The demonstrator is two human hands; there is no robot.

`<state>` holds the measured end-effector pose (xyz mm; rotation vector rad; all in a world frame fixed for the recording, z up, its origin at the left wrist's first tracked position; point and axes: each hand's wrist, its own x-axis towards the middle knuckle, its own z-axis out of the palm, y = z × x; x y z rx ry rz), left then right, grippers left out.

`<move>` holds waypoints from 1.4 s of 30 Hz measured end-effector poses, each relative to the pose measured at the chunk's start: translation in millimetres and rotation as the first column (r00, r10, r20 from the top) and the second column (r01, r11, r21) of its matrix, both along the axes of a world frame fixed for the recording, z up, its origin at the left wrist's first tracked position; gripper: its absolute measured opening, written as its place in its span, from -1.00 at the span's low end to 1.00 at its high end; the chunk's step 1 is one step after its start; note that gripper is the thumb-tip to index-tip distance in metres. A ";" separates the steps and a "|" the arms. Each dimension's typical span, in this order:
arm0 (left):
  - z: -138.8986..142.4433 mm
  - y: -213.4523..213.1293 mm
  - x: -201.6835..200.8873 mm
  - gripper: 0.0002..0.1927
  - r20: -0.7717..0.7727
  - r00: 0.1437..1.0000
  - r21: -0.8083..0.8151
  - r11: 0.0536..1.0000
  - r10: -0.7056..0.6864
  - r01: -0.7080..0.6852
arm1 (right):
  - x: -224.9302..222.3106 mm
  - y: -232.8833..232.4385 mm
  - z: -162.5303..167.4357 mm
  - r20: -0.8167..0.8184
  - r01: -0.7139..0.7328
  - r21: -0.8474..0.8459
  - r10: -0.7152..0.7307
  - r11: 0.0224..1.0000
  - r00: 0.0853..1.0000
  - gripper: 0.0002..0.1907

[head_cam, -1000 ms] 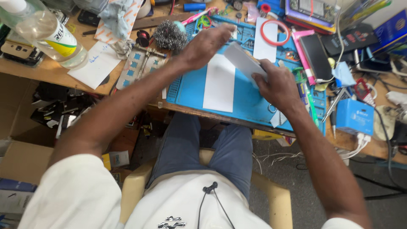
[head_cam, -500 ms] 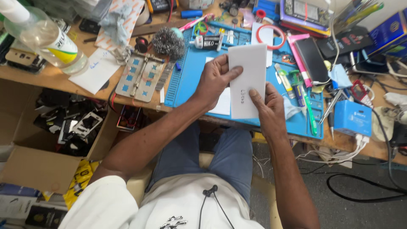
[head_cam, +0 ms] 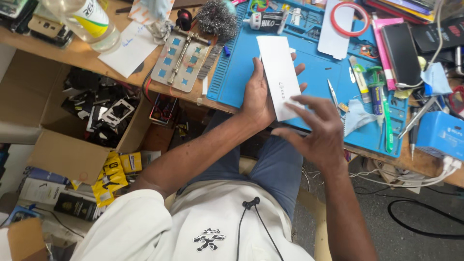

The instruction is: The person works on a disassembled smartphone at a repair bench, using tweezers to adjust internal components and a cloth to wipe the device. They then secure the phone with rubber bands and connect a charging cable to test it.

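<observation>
White card [head_cam: 280,77], long and narrow: gripped from behind by left hand [head_cam: 258,96], fingers wrapped around its far edge, long axis running away from the body, tilted slightly. Held above near edge of blue work mat [head_cam: 309,72]. Right hand [head_cam: 319,130] just below its near end, fingers spread, grasping nothing. Tweezers [head_cam: 333,96] and green-handled tool [head_cam: 384,118] crowd the right; open room lies toward the lap.

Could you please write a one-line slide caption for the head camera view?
Left hand holds a flat white packet above a blue work mat; right hand hovers open beside it.
</observation>
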<state>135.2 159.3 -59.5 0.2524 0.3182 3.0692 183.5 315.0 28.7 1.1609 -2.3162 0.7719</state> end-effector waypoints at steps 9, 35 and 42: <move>0.1 3.3 7.3 -0.23 -0.042 0.999 -0.112 0.993 -0.032 0.028 | -4.6 -1.9 -4.8 0.553 0.184 -0.365 0.054 0.912 0.832 -0.96; 3.9 -10.9 3.4 -0.24 0.028 0.999 -0.153 0.987 0.045 -0.040 | -9.1 -10.0 -6.7 0.352 0.038 -0.173 0.026 0.984 0.936 -0.87; 4.8 -16.2 11.3 -0.24 -0.094 0.993 -0.092 0.994 -0.072 0.063 | -41.8 2.2 -16.8 0.569 0.186 -0.375 0.067 0.908 0.820 -0.81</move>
